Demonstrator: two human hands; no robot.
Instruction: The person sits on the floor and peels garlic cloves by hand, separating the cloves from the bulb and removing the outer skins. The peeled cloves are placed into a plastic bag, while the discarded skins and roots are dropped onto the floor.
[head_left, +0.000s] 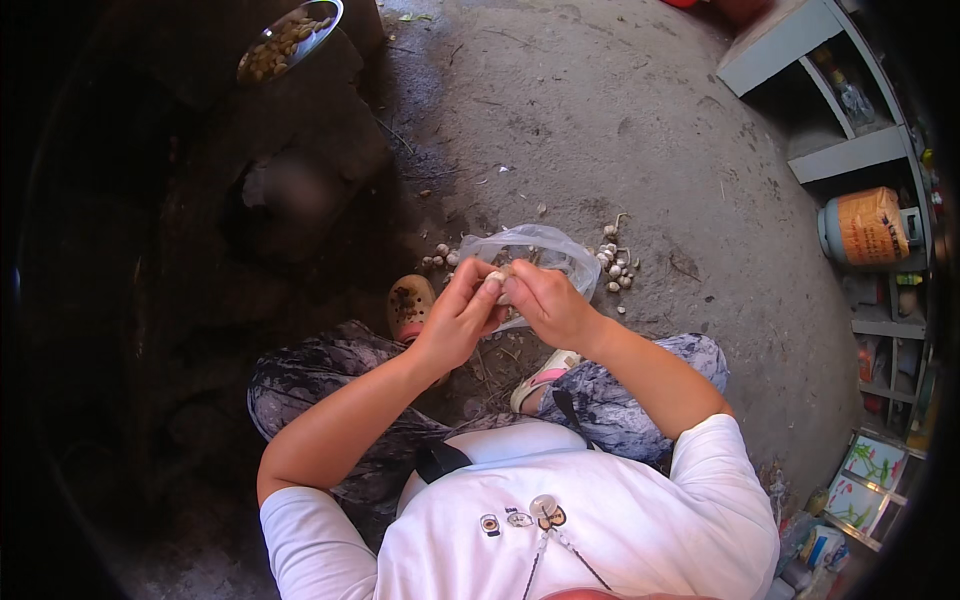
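Both hands meet in front of me around one pale garlic bulb (496, 279). My left hand (466, 304) holds it with thumb and bent fingers. My right hand (553, 300) pinches the same bulb from the other side, and its fingers partly hide it. Below and beyond the hands, a translucent plastic bag (517, 238) lies open on the ground; its contents are mostly covered. To the right of the bag sits a heap of garlic bulbs (615, 264), some with dry stems. Several more garlic bulbs (441, 255) lie to its left.
A shiny metal bowl (330, 21) of pale brown pieces rests on a dark ledge at upper left. Shelving (851, 154) runs along the right, with a gas cylinder (862, 229) there. Clogs (411, 300) are on my feet. Dry peel and debris dot the concrete floor (570, 112).
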